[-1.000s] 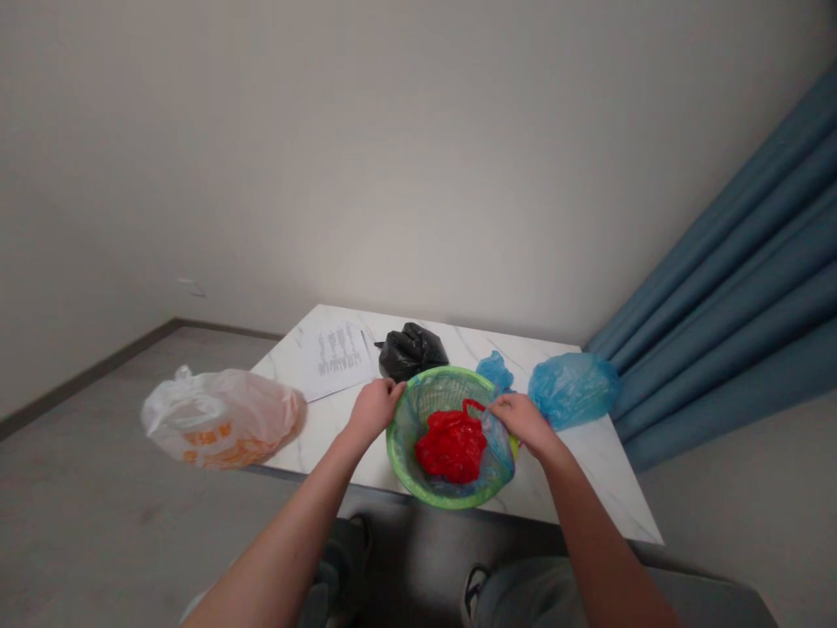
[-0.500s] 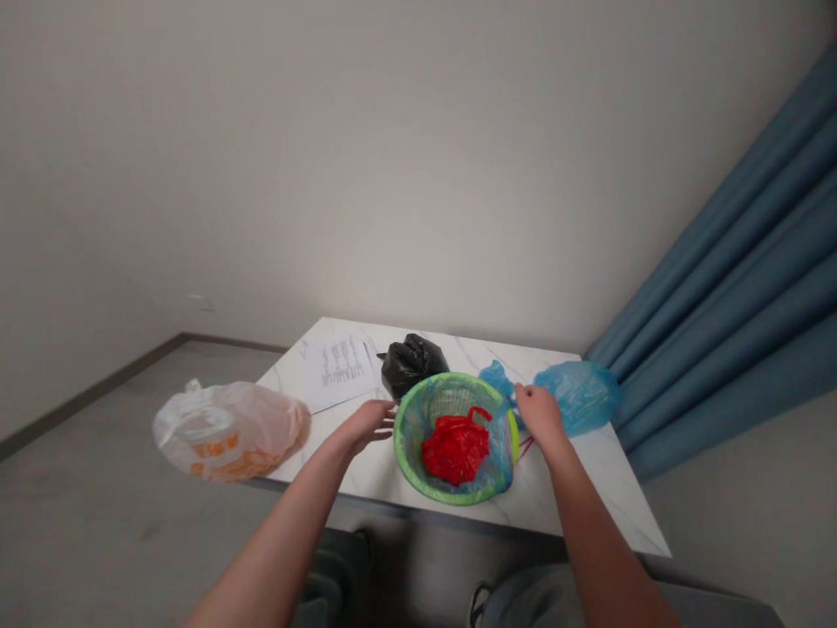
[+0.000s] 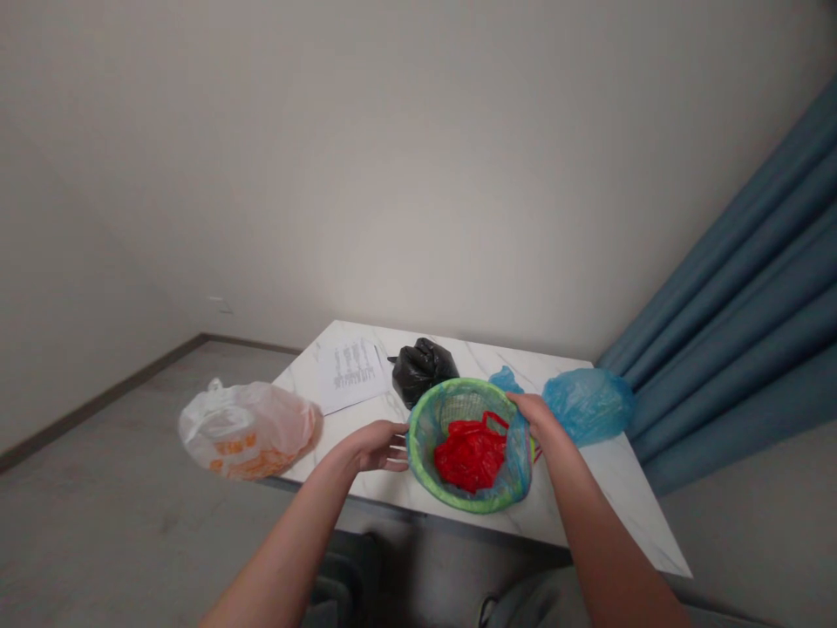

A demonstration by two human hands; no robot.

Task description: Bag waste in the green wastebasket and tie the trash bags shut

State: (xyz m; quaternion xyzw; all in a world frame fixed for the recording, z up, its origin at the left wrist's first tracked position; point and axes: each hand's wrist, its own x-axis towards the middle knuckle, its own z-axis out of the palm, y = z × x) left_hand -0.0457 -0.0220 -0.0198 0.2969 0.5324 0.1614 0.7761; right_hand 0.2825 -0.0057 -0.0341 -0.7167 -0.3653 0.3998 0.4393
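Note:
A green mesh basket (image 3: 426, 484) stands near the front edge of the table, tipped a little toward me. Thin blue plastic bag film (image 3: 520, 449) lines it and folds over the rim on the right. Inside lies a crumpled red plastic bag (image 3: 471, 453) with a loop handle sticking up. My left hand (image 3: 379, 447) is at the basket's left side, fingers apart, fingertips against the rim. At the right rim, my right hand (image 3: 531, 414) has its fingers closed over the edge on the blue film; its fingertips are partly hidden.
Behind the basket sits a knotted black plastic bag (image 3: 424, 366). A filled blue bag (image 3: 588, 406) lies at right by the blue curtain (image 3: 732, 331). Printed paper (image 3: 353, 377) is on the table (image 3: 628, 506) at left. A white bag with orange print (image 3: 252, 429) overhangs the left edge.
My right hand has come from the blue plastic beyond the basket onto its right rim. My left hand has moved against the left rim. The whole view has shifted slightly.

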